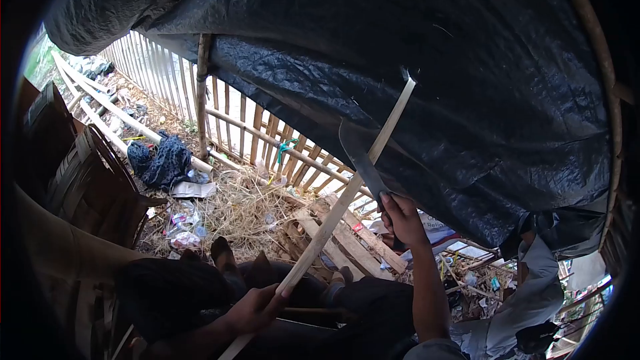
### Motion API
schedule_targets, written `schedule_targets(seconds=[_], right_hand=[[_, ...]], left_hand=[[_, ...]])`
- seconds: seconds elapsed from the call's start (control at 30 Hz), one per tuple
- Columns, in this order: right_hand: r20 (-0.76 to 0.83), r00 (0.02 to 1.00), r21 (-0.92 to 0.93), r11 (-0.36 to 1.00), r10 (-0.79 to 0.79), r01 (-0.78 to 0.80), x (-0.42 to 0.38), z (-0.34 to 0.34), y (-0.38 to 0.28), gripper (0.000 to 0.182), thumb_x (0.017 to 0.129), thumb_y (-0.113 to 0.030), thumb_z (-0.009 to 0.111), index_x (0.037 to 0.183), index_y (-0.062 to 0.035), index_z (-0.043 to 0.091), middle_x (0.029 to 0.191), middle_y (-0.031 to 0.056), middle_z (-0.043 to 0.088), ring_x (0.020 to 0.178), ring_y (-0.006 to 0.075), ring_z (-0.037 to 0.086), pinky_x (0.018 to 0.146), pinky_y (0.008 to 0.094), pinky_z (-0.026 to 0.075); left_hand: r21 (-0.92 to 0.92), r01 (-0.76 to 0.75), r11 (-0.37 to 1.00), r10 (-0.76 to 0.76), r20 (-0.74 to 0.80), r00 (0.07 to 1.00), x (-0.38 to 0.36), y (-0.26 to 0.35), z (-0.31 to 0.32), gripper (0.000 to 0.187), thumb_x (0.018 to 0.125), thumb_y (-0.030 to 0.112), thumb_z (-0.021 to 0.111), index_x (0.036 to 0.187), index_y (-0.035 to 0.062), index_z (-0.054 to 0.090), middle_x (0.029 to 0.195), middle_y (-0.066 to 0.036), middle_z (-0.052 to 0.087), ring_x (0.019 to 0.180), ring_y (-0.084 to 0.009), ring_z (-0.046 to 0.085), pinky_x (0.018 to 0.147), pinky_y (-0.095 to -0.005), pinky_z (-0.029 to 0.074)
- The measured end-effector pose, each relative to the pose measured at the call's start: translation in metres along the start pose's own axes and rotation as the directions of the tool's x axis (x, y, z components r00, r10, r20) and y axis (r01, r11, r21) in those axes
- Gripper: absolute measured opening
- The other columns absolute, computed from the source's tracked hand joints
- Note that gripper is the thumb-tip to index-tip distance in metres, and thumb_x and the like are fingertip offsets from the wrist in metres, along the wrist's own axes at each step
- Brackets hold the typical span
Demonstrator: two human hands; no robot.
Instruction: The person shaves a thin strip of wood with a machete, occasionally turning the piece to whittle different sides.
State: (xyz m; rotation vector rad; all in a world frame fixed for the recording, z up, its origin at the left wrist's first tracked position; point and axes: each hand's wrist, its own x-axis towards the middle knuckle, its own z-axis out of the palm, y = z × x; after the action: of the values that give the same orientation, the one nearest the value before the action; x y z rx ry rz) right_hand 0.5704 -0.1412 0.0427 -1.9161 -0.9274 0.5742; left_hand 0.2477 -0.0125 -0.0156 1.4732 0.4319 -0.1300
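Observation:
A long pale bamboo strip (pixel 333 217) slants from the bottom of the view up to the right, its upper end in front of the black tarp. My left hand (pixel 257 308) is closed around its lower part, near my lap. My right hand (pixel 402 219) grips the handle of a machete (pixel 365 168), whose dark blade points up and to the left. The blade crosses the strip at its middle; whether the two touch is hard to tell. Most of the handle is hidden by my fingers.
A black tarp (pixel 467 113) hangs over the upper right. Behind lies a bamboo fence (pixel 257 135). Shavings (pixel 243 210), wooden planks (pixel 333 243), a dark cloth (pixel 160 160) and litter lie on the ground. Woven baskets (pixel 87 173) stand at the left, with long bamboo poles (pixel 123 117) beyond.

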Motion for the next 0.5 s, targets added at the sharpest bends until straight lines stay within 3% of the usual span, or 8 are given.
schedule_targets(seconds=[0.07,0.13,0.17,0.33,0.4,0.5], right_hand=[[-0.064,0.996,-0.058,0.997,-0.060,0.056,-0.004,0.008,-0.003,0.037,0.097,-0.032,0.045,0.073,-0.0047,0.051,0.049,-0.0028,0.041,0.041,0.0043,0.037,0.040,0.0231,0.028],[-0.201,0.979,0.036,0.999,0.038,-0.031,-0.004,0.010,-0.010,0.036,0.098,-0.031,0.044,0.076,-0.0044,0.052,0.049,-0.0028,0.040,0.041,0.0041,0.036,0.039,0.0228,0.028],[-0.194,0.977,0.120,0.991,0.083,-0.061,-0.003,0.009,-0.012,0.035,0.098,-0.031,0.043,0.077,-0.0045,0.051,0.049,-0.0027,0.039,0.040,0.0039,0.036,0.038,0.0222,0.028],[-0.189,0.977,0.172,0.983,0.095,-0.063,-0.006,0.023,-0.005,0.025,0.097,-0.025,0.046,0.085,-0.0041,0.052,0.055,-0.0037,0.042,0.042,0.0037,0.038,0.039,0.0196,0.031],[-0.250,0.947,-0.095,0.978,-0.203,0.185,-0.003,0.030,-0.004,0.024,0.094,-0.021,0.052,0.079,-0.0030,0.052,0.054,-0.0032,0.041,0.043,0.0062,0.036,0.041,0.0248,0.028],[-0.228,0.937,-0.337,0.925,-0.264,0.178,-0.013,0.035,-0.022,0.014,0.088,-0.015,0.059,0.085,-0.0021,0.056,0.055,0.0018,0.048,0.047,0.0086,0.044,0.047,0.0261,0.035]], left_hand=[[-0.009,0.025,1.000,-0.025,0.007,1.000,-0.001,0.003,0.000,0.042,0.097,0.040,0.039,0.103,0.0009,0.053,0.061,-0.002,0.051,0.057,-0.0076,0.048,0.053,-0.0269,0.040],[-0.019,0.048,0.999,-0.048,0.018,0.999,-0.002,0.005,0.000,0.042,0.097,0.040,0.039,0.103,0.0011,0.053,0.060,-0.002,0.050,0.056,-0.0083,0.049,0.053,-0.0276,0.040],[0.010,0.043,0.999,-0.043,0.015,0.999,-0.002,0.005,-0.001,0.042,0.097,0.040,0.040,0.102,0.0012,0.053,0.060,-0.003,0.051,0.056,-0.0090,0.049,0.053,-0.0284,0.041],[0.086,-0.010,0.996,0.011,-0.010,1.000,-0.003,0.009,-0.002,0.040,0.097,0.040,0.041,0.101,0.0019,0.053,0.060,-0.004,0.051,0.055,-0.0105,0.050,0.053,-0.0300,0.041],[0.064,-0.007,0.998,0.008,-0.008,1.000,-0.002,0.008,-0.002,0.038,0.097,0.038,0.042,0.099,0.0020,0.053,0.060,-0.005,0.052,0.056,-0.0110,0.051,0.054,-0.0301,0.042],[-0.021,0.000,1.000,0.000,0.010,1.000,-0.001,0.003,-0.002,0.036,0.097,0.037,0.042,0.100,0.0031,0.051,0.063,-0.003,0.052,0.057,-0.0097,0.051,0.054,-0.0287,0.042]])
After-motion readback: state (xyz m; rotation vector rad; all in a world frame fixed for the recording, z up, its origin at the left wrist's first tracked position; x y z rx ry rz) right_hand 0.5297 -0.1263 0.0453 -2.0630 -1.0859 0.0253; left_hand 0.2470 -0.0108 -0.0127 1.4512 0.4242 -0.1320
